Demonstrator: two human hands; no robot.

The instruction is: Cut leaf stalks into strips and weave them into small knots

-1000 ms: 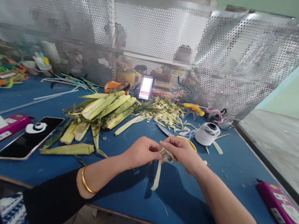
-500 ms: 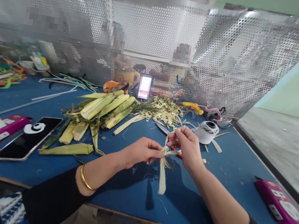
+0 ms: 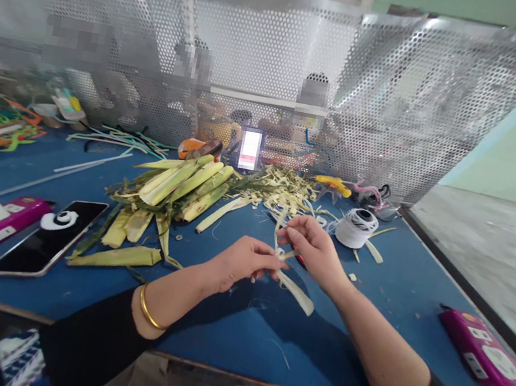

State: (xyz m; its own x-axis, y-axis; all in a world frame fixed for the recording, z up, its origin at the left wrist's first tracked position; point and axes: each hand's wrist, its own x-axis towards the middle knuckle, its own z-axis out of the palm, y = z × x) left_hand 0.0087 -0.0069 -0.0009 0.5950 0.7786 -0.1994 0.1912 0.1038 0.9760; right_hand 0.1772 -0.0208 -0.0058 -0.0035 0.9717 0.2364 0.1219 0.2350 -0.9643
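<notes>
Right hand (image 3: 309, 247) shifted closer to left hand (image 3: 246, 261) | both angled inward | each pinching pale strips (image 3: 297, 292)

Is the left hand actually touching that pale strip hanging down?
Touching: the head view shows the left hand pinching the pale strip between thumb and fingers.

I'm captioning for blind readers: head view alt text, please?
A person's left hand and right hand pinch pale, ribbon-like strips above a blue tabletop. Long yellow-green husks lie piled on the left, a round white spool on the right.
</notes>
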